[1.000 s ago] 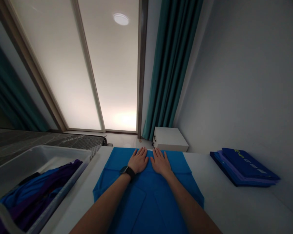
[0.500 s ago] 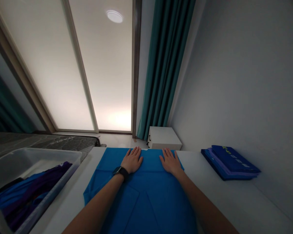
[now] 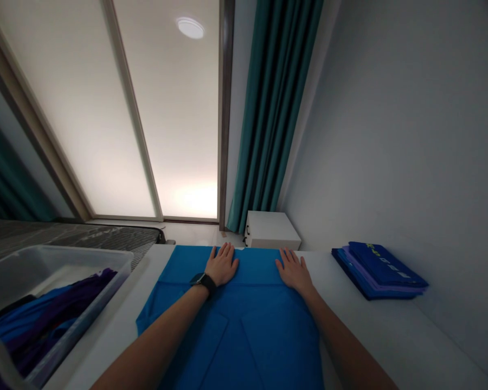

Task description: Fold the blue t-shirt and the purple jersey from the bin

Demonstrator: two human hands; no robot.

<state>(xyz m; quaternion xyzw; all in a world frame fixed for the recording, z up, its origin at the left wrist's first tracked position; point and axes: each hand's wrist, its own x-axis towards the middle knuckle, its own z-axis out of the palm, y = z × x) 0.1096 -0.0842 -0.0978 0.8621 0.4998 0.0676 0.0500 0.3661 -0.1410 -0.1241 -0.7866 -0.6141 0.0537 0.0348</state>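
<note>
The white table (image 3: 374, 325) stretched beneath everything, bare to the right of the work, its surface smooth-looking enough to let fabric slide. On it, directly ahead of the person, lay the blue cloth (image 3: 244, 309), spread nearly flat, its far edge close to the table's far edge and its near end out of view. It looked thin, light and limp, soft enough to crease under any uneven pull, with nothing about it to break. A line ran across it near the far edge, fold or seam, I could not tell which. The two far corners seemed the best holds, pinched together through all layers; a single-handed grip mid-edge would probably have let it sag and bunch.

To the left stood the clear tub (image 3: 124, 262), with blue and purple clothes (image 3: 49, 314) heaped loosely inside. Well apart on the right sat the folded stack (image 3: 382, 271), blue and purple too.

The left hand (image 3: 223, 265) lay palm down near the cloth's far edge, fingers extended, gripping nothing. The right hand (image 3: 295, 271) lay likewise flattened at the far right corner, also grasping nothing. Smallest was the dark watch (image 3: 203, 280), strapped just behind the left hand.
</note>
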